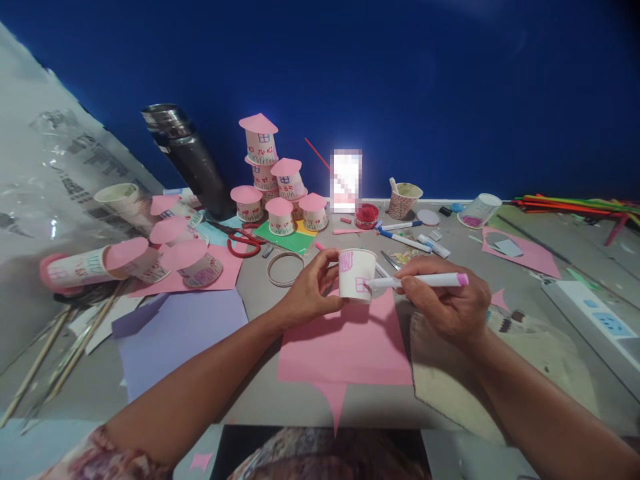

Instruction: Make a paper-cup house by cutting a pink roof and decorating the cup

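Observation:
My left hand (pixel 315 287) grips a white paper cup (pixel 356 267) by its left side, fingers behind it and thumb near its lower edge. Purple marker drawings show on the cup: a shaded patch near the top and a small window lower down. My right hand (pixel 445 300) is closed round a white marker (pixel 425 281) with a pink end, its tip at the little window. Below the cup lies a sheet of pink paper (pixel 345 353). Decorated cups with pink cone roofs (pixel 261 140) stand stacked behind, to the left.
Red-handled scissors (pixel 244 247), a tape ring (pixel 270 270) and a black flask (pixel 195 167) are on the left, with purple paper (pixel 175 347) nearer me. Several markers (pixel 405 241) and a red tub (pixel 367 215) lie behind my hands. A power strip (pixel 600 320) runs along the right.

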The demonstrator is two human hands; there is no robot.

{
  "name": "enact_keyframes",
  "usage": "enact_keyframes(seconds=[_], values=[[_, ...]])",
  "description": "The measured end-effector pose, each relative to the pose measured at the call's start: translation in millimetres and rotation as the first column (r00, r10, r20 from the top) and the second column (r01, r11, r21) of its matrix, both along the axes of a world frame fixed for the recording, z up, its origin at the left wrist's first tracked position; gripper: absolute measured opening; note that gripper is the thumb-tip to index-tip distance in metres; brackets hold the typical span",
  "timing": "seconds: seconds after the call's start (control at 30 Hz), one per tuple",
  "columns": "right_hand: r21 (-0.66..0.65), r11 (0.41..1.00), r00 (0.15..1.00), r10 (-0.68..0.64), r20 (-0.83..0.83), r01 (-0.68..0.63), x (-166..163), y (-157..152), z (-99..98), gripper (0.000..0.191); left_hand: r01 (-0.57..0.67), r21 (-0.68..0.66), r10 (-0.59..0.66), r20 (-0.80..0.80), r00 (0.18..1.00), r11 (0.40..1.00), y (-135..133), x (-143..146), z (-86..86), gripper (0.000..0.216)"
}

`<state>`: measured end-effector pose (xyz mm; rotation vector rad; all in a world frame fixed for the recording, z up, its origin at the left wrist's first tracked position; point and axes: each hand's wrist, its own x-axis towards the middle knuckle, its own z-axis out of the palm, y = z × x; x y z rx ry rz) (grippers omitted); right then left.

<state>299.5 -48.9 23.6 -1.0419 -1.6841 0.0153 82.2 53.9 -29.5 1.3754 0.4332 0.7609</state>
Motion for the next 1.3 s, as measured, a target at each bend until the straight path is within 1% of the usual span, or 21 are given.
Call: enact_keyframes(seconds=[0.23, 0.4, 0.5, 0.67, 0.83, 0.93, 1.03, 1.13, 1.2, 1.3], values=[[-0.01, 0.999, 0.999, 0.04, -0.01, -0.04, 0.4, -2.0, 0.2, 0.015, -0.007, -0.014, 0.007, 0.021, 1.0, 1.0, 0.6, 0.1, -0.7, 0.067], [-0.018, 1.0, 1.0, -0.018, -0.006, 0.018, -0.6, -2.6, 3.7, 0.015, -0.01, -0.022, 0.01, 0.014, 1.0, 1.0, 0.7, -0.3, -1.2, 0.068], [-0.038, 0.999, 1.0, -0.027, 0.002, 0.027, -0.9, -2.9, 4.7, 0.015, -0.015, -0.019, 0.015, 0.012, 1.0, 1.0, 0.5, -0.4, -1.3, 0.068], [-0.027, 0.999, 0.999, -0.031, -0.028, 0.03, -1.6, -1.7, 2.8, 0.015, -0.02, 0.008, 0.02, 0.01, 1.0, 1.0, 0.1, 0.1, -0.6, 0.067], [-0.004, 1.0, 1.0, -0.012, -0.009, 0.012, -2.4, -0.9, 1.8, 0.014, -0.02, 0.07, 0.02, -0.003, 1.0, 0.997, -0.8, 0.2, 1.4, 0.067], [0.0, 1.0, 1.0, -0.02, -0.002, 0.02, -2.0, -1.7, 1.7, 0.014, -0.021, 0.064, 0.022, -0.004, 1.0, 0.998, -1.0, -0.4, 1.2, 0.066], [0.005, 0.998, 0.998, -0.059, -0.026, 0.059, -0.1, -2.4, -0.8, 0.012, -0.021, 0.055, 0.021, -0.01, 1.0, 0.998, -0.8, -0.8, 0.0, 0.067], [-0.003, 0.99, 0.985, -0.14, -0.097, 0.141, 2.2, -0.8, -6.1, 0.009, -0.019, 0.058, 0.02, -0.015, 1.0, 0.998, 0.1, -1.1, -1.5, 0.066], [-0.017, 0.986, 0.977, -0.169, -0.131, 0.168, 3.5, 2.4, -9.7, 0.01, -0.021, 0.052, 0.022, -0.017, 1.0, 0.998, 1.5, -1.3, -2.7, 0.066], [-0.036, 0.984, 0.98, -0.176, -0.096, 0.173, 5.2, 9.9, -13.8, 0.014, -0.025, 0.035, 0.026, -0.017, 1.0, 0.999, 4.5, -1.8, -4.6, 0.068]])
